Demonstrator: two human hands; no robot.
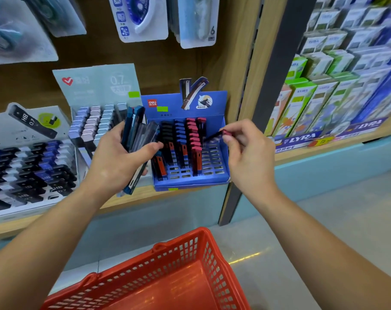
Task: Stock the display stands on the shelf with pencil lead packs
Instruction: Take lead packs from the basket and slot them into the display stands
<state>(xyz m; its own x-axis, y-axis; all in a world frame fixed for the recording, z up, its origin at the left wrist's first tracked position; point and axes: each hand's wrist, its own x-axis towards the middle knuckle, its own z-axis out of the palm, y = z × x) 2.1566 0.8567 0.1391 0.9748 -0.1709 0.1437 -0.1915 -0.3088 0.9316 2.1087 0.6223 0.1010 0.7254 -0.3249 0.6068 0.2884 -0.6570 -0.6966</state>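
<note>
Both forearms are bare along their whole visible length. The left hand [114,159] and right hand [248,153] are bare too, with slender fingers.

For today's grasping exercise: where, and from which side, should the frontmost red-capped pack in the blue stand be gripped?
Pinch the red-capped pack by its top, from above: its base is slotted into the blue stand, neighbours crowding behind.
</note>
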